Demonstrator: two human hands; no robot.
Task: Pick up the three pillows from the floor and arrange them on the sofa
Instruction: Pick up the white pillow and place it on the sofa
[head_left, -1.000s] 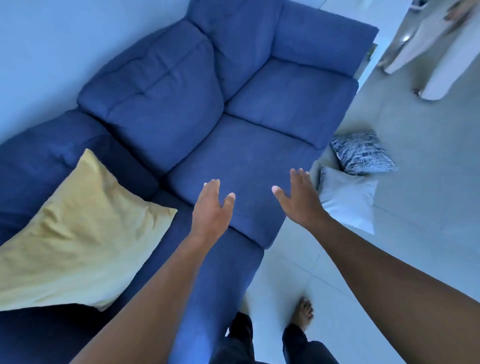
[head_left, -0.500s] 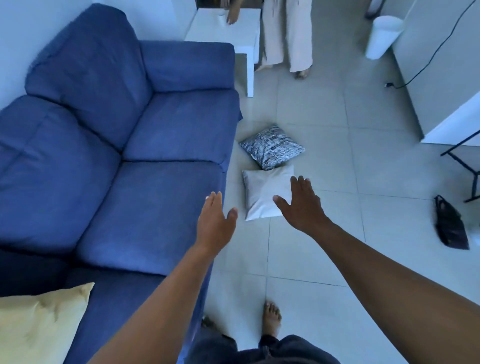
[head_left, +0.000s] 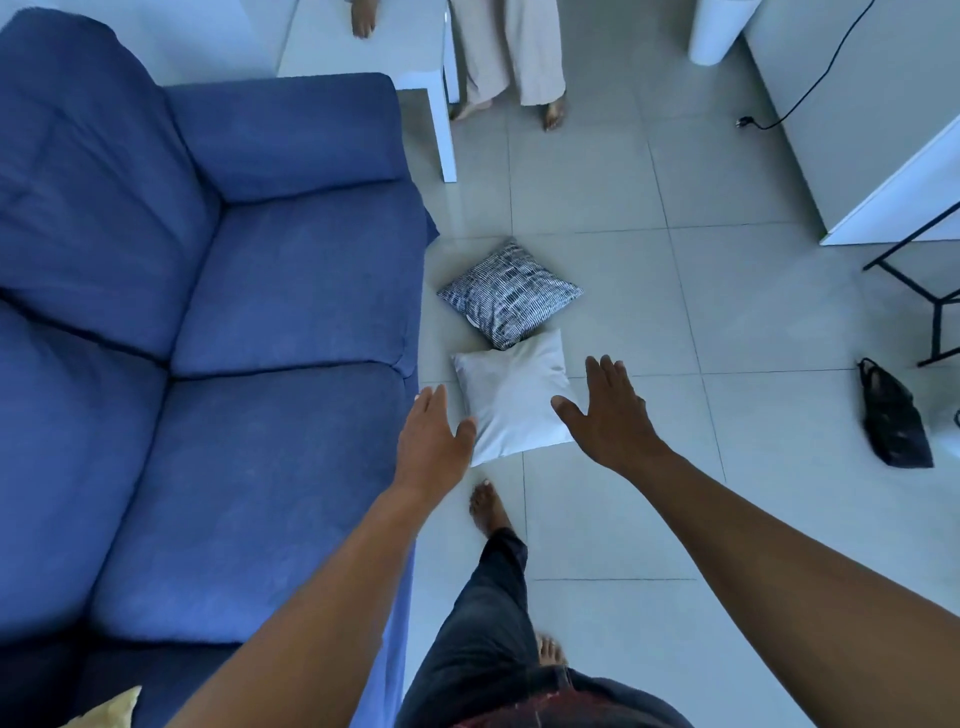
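At the far left edge, low down, a corner of a pale yellow fabric pillow (head_left: 111, 707) shows on the deep blue upholstered sofa (head_left: 208, 291), so one of the three looks to be placed. The sofa's seat cushions are otherwise bare.

Moving right, the left hand (head_left: 434, 441) hangs open with fingers spread, empty, over the sofa's front edge and just beside the near corner of the plain white square pillow (head_left: 511, 402) lying flat on the grey tiled floor (head_left: 675, 312). Beyond it, touching its far edge, lies the blue-and-white striped pillow (head_left: 509, 293), turned like a diamond.

The right hand (head_left: 608, 415) is likewise open and empty, palm down, at the white pillow's right side. The hands are apart, bracketing it.

The step in hand appears to be taking the white pillow. It should go best by lowering both hands to opposite edges and pinching the soft filling firmly, lifting straight up so the striped one is not dragged along.

Far right, a black bag (head_left: 893, 421) lies on the floor, well apart.
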